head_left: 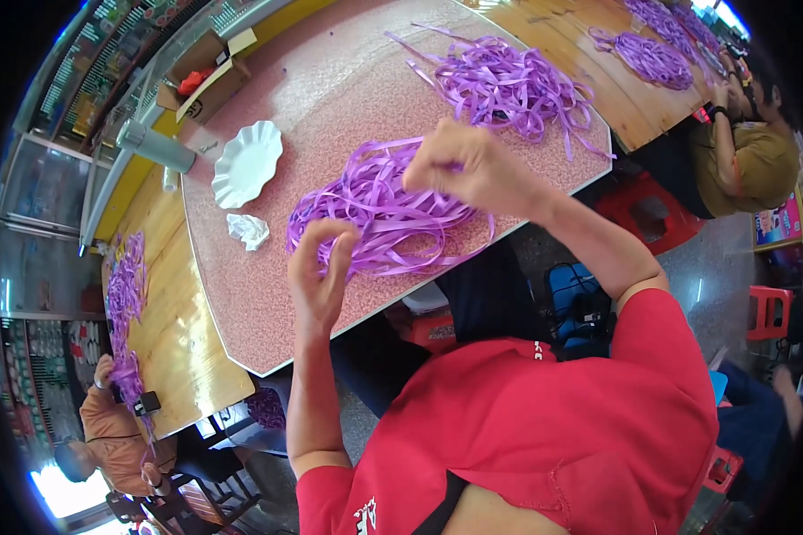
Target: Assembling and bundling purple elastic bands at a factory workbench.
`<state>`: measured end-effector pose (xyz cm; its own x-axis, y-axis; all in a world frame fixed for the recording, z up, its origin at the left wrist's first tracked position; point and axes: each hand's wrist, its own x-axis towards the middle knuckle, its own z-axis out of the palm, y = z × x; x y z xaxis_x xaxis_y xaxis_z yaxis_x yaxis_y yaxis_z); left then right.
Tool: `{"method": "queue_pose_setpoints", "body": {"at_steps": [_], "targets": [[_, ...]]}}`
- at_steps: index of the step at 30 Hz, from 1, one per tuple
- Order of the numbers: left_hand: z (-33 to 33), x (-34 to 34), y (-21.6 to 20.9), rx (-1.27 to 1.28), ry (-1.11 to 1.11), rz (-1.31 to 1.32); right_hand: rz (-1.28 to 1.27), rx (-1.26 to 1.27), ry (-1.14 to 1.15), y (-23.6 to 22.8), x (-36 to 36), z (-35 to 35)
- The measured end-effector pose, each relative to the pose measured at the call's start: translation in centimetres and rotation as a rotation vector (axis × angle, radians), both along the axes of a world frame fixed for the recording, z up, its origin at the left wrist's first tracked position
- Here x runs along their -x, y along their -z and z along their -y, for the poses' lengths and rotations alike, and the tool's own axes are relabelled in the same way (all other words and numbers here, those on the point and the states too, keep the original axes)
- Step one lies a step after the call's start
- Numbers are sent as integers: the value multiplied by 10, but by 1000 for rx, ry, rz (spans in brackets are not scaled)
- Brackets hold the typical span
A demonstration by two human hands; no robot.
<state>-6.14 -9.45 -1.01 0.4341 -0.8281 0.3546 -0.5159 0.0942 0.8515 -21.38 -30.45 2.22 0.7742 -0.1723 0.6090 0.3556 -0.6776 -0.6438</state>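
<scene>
A loose heap of glossy purple ribbon (393,223) lies near the table edge in front of me, looped and tangled. At its left end is my left hand (319,267), raised, with thumb and forefinger curved toward each other at the strands; what sits between the tips is too small to make out. My right hand (464,165) hovers over the heap's right part, fingers curled closed, with a bit of purple showing between them. A second purple ribbon heap (513,89) spreads at the far right of the table, beyond my right hand.
The pink speckled table (241,308) also carries a white scalloped plate (248,163), crumpled white tissue (247,231), a grey-green bottle (156,145) and an open cardboard box (210,80). People work with purple ribbon at wooden tables on both sides. A red stool (649,214) stands at right.
</scene>
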Motion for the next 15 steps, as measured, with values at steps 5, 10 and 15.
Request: {"method": "queue_pose_setpoints", "body": {"at_steps": [5, 10, 15], "targets": [[92, 33, -29, 247, 83, 14, 71, -449, -91, -54, -7, 0], [135, 21, -40, 38, 520, -293, 240, -758, -22, -107, 27, 27], [112, 2, -43, 33, 413, -239, 446, -927, 13, -83, 100, 118]]}}
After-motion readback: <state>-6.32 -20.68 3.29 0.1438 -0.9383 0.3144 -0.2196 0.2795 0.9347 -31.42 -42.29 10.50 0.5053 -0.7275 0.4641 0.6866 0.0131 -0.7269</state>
